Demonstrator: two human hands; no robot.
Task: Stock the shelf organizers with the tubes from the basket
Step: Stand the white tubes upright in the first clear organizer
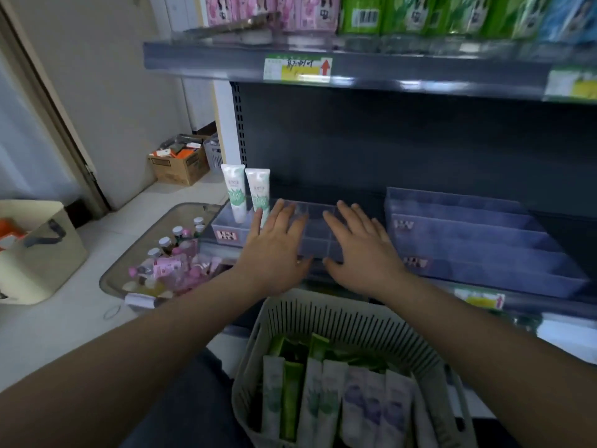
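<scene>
Tubes [336, 396] are lying packed side by side in the slatted basket [349, 315] at the bottom of the view, white ones with green print, plain green ones and white ones with purple print. Two more white-and-green tubes [247, 194] are standing upright, caps down, in the left end of the clear organizer [318, 210] on the dark shelf [323, 147]. My left hand [274, 250] is lying flat, palm down, over this organizer, fingers [284, 215] spread wide and gripping nothing; its index finger is reaching just beside the nearer standing tube, and I cannot tell whether they are touching. My right hand [361, 250] is mirroring it just beside, fingers [350, 218] splayed and empty, thumbs pointing toward each other. Both forearms are extending forward from the lower corners, passing either side of the basket. A second, bluish organizer [478, 240] is sitting to the right. A tray of small bottles [168, 260] is resting on the floor to the left.
</scene>
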